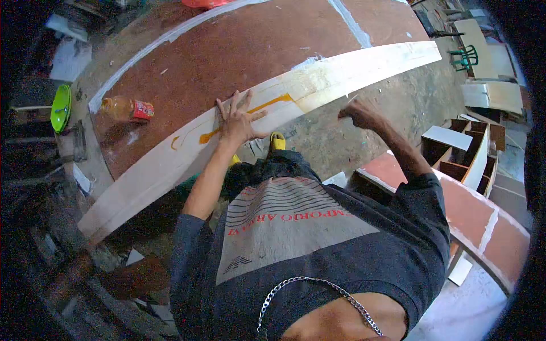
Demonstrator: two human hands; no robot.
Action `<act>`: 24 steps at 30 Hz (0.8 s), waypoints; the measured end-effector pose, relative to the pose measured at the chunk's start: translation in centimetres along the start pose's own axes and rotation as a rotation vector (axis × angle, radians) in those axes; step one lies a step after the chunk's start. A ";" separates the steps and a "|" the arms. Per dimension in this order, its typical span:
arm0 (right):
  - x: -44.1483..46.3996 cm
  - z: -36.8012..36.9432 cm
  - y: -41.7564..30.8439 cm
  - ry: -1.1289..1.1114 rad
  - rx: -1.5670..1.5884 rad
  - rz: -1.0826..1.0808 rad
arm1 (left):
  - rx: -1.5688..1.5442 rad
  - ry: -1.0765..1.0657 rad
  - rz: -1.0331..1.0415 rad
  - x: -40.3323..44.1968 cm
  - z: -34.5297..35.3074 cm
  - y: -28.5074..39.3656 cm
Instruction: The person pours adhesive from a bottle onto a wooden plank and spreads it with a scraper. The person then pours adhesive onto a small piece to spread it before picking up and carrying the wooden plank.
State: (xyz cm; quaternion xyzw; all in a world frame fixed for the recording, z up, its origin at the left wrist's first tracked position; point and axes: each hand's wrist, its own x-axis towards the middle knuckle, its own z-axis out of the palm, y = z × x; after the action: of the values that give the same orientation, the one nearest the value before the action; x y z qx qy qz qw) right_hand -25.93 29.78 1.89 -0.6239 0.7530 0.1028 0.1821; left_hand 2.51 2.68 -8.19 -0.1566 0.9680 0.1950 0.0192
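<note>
A long, curved, pale wooden strip (324,79) runs along the near edge of a reddish-brown panel. My left hand (236,122) presses down on it, fingers spread. Beside and beneath those fingers lies an orange-yellow streak (273,104), glue-like in look, with a smaller curved smear (174,142) to the left. Off the strip's near edge, above the floor, my right hand (364,115) is closed. A thin pale bit shows at its fingertips, too small to name. A plastic bottle (126,109) with a red label and amber contents is on the panel at left.
The reddish-brown panel (227,51) carries white filler lines. A green dish-shaped object (61,108) stands far left. To the right are an open wooden cabinet (455,156), a green chair (465,57) and another curved reddish panel (460,210). Yellow footwear (277,141) shows below the strip.
</note>
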 end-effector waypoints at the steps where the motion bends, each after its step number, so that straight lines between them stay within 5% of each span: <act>1: -0.8 -0.6 -0.9 -0.045 0.094 0.083 | 0.010 -0.005 -0.001 0.1 -0.2 0.0; 4: -1.8 -0.6 -1.7 -0.143 0.287 0.244 | 0.030 -0.011 -0.003 0.2 -0.2 0.0; 6: -1.7 0.9 -1.2 0.300 0.622 0.159 | 0.017 0.017 0.020 0.1 0.2 -0.1; 9: 1.7 1.3 -2.1 0.483 0.664 0.090 | 0.009 0.026 0.034 0.0 0.0 -0.2; 13: 5.7 -0.2 -5.8 0.473 0.497 0.216 | 0.039 -0.003 0.038 -0.1 -0.3 -0.1; 24: 11.5 3.0 -5.7 0.591 0.129 0.063 | 0.045 0.001 0.031 0.0 -0.7 0.3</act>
State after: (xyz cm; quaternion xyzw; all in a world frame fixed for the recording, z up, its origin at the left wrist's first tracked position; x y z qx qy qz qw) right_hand -21.75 19.42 -5.07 -0.5901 0.7974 -0.1256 -0.0092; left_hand 2.45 2.68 -7.38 -0.1413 0.9744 0.1736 0.0192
